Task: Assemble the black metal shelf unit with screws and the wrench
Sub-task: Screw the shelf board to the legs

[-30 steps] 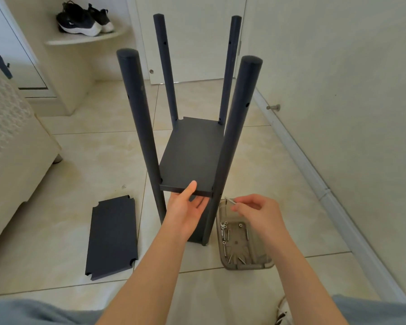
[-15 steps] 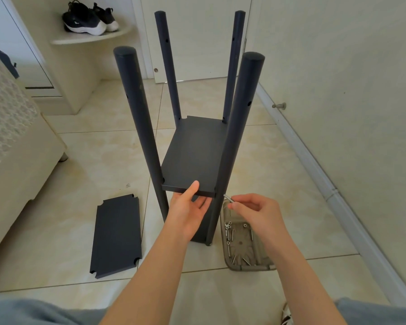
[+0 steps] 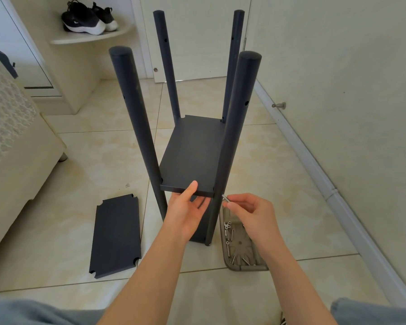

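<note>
- The black shelf unit [image 3: 136, 118] stands on the tiled floor [image 3: 80, 174] just in front of the person, with four round posts pointing up.
- One shelf board [image 3: 192, 156] sits between the posts, partway up them. Its corner notches lie against the posts.
- The left hand [image 3: 185, 212] grips the near edge of this board. The thumb [image 3: 190, 188] lies on top and the fingers reach underneath, so the edge is pinched between them.
- The right hand [image 3: 253, 212] is closed around a small silver screw [image 3: 225, 198], which it holds between thumb and fingertips.
- The screw's free end points toward the front right post [image 3: 237, 127], just beside it and level with the board's near right corner. Whether it touches the post cannot be told.
- A translucent grey tray [image 3: 249, 268] rests on the floor, right next to the foot of the front right post and below the right hand.
- More screws [image 3: 229, 231] lie loose in the tray, some near its far end and some near its near end.
- A second black board [image 3: 116, 233] with notched corners lies flat on the floor to the left of the unit, apart from it.
- A cream upholstered piece of furniture [image 3: 14, 137] fills the left edge.
- A pair of black shoes [image 3: 87, 18] with white soles sits on a curved corner shelf [image 3: 92, 37] at the back left.
- A metal door stop [image 3: 279, 105] sticks out low on the right wall.
</note>
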A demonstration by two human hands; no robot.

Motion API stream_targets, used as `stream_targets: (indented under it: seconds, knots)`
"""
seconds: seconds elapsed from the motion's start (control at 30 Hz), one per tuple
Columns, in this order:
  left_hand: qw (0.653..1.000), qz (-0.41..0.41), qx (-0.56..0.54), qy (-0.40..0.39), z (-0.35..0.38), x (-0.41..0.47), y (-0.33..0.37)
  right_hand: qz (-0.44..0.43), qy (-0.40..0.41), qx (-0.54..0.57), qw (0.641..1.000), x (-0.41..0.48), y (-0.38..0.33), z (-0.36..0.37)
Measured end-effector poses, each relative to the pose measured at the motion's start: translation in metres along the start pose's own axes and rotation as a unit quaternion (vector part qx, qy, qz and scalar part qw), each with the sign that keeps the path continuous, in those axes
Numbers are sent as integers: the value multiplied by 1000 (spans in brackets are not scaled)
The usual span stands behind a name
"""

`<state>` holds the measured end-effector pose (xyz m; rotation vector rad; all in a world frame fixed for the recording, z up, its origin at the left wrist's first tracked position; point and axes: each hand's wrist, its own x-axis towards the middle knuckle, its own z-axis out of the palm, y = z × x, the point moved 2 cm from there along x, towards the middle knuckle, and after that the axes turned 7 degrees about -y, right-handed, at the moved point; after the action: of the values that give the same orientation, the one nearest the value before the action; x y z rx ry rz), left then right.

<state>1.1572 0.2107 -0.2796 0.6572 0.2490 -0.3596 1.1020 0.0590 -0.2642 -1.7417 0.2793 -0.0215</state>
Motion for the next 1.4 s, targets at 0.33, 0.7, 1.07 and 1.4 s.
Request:
stream_targets:
  seconds: [0.33,0.7,1.07,1.4]
  knots:
    - [1000,-3,-10,10,0,1,1,-16,7,-30,999,4,1,3]
    - [1000,0,-16,2,0,1,3,-80,21,-224,971,1,-8,9]
    - [1000,3,-6,-4,2,-1,3,-32,32,-70,997,6,-4,11]
    - [1000,3,-2,-2,2,-2,3,-41,7,-57,998,13,-2,9]
